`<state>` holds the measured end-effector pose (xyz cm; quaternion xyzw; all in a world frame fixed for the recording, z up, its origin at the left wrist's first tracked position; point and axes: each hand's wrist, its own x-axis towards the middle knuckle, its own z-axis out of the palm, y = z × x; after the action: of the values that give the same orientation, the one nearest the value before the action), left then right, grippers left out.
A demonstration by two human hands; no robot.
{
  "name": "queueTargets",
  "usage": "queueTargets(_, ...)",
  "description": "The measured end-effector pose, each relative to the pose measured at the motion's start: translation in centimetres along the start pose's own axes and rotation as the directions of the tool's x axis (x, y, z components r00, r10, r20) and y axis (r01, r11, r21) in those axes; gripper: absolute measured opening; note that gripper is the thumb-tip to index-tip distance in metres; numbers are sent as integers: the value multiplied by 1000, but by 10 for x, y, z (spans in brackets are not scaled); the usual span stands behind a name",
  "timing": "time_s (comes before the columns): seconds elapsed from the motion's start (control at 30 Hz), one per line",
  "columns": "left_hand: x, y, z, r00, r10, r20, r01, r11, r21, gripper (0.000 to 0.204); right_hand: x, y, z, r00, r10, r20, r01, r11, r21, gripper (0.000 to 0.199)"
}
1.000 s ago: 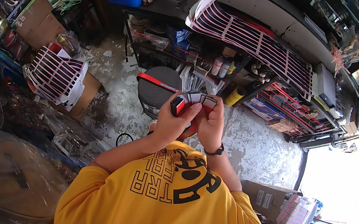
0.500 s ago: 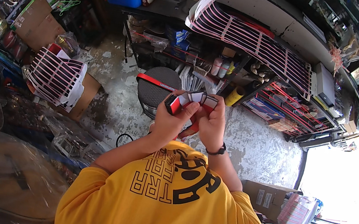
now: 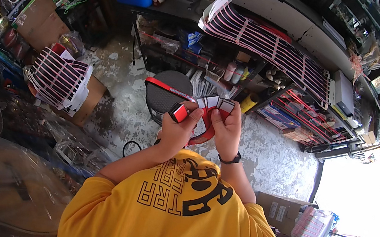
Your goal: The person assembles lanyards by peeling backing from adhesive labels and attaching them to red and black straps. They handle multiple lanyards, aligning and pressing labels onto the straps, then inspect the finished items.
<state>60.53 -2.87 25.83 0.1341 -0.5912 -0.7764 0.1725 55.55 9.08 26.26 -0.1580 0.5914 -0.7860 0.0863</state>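
Centrally, left hand (image 3: 176,131) pinches a small red-and-black piece (image 3: 179,112); right hand (image 3: 227,129) fingers grip red-and-white stickers (image 3: 215,104) above a round black stool (image 3: 163,95).

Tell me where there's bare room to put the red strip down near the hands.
Bare concrete floor shows right of the hands, between the right hand and the low shelf of boxes. Another patch lies between the round black stool and the cardboard box. The stool top carries a red strip. Left of the box, plastic-wrapped goods crowd the floor.
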Motion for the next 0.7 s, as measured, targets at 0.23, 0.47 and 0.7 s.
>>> queueTargets(0.23, 2, -2, 4, 999, -4, -39, 4, 1000, 0, 14, -2, 4, 5, 999, 19, -35, -23, 995, -99, 19)
queueTargets(0.47, 2, -6, 9, 998, 8, -67, -9, 1000, -27, 16, -3, 8, 7, 975, -207, -85, 177, 946, -273, 20)
queueTargets(0.7, 2, -5, 10, 1000, 5, -9, -5, 1000, -6, 14, 1, 19, -2, 970, -212, -120, 158, 921, -356, 15)
